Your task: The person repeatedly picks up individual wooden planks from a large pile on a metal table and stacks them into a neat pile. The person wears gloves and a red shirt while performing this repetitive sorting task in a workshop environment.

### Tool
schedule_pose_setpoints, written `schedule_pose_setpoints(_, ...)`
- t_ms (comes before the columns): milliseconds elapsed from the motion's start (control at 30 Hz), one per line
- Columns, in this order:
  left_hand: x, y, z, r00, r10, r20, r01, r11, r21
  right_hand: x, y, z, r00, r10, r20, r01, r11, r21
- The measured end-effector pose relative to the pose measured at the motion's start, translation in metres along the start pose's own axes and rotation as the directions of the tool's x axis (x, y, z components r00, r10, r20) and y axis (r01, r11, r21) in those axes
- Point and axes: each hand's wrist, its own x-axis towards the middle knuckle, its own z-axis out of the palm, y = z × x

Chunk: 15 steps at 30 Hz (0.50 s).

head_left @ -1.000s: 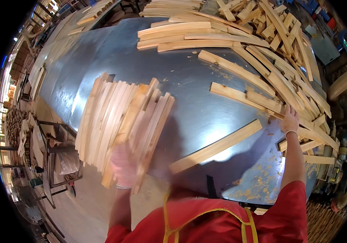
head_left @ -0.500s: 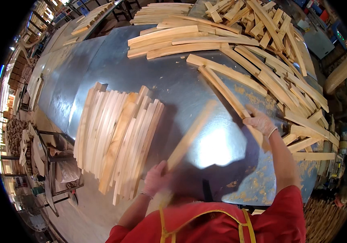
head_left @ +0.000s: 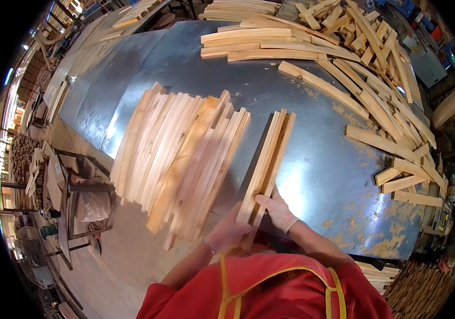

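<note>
Two long wooden strips (head_left: 262, 168) stand side by side at the front edge of the metal-topped table, their far ends pointing away from me. My left hand (head_left: 228, 232), slightly blurred, is closed round the near end of the left strip. On the other side, my right hand (head_left: 277, 210) grips the right strip, its thumb lying across the top. A pale thin glove seems to cover each hand. Left of the held pair lies a row of wooden strips (head_left: 177, 143), set edge to edge, with some ends jutting toward me past the table edge.
A loose heap of wooden strips (head_left: 384, 114) covers the table's right and far right side. More strips (head_left: 270, 45) lie stacked at the back. Sawdust and chips (head_left: 381, 242) are scattered over the metal tabletop (head_left: 318, 175). A metal-framed stand (head_left: 86, 199) is at the left.
My right hand has brought its strip leftward from beside the heap, against the strip in my left hand. Both hands are now together, and the view has shifted, moving the scene rightward and up.
</note>
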Motion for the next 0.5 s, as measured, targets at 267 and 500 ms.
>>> schedule_pose_setpoints(267, -0.005, 0.006, -0.011, 0.867, 0.428, -0.255, 0.163, 0.24, 0.957, 0.056, -0.017, 0.054, 0.966, 0.153, 0.21, 0.139, 0.379, -0.915)
schedule_pose_setpoints(500, 0.03, -0.021, -0.022, 0.761, 0.607, -0.226, 0.218, 0.088, 0.972, 0.068, -0.151, -0.137, 0.945, -0.325, -0.027, 0.06, 0.254, -0.965)
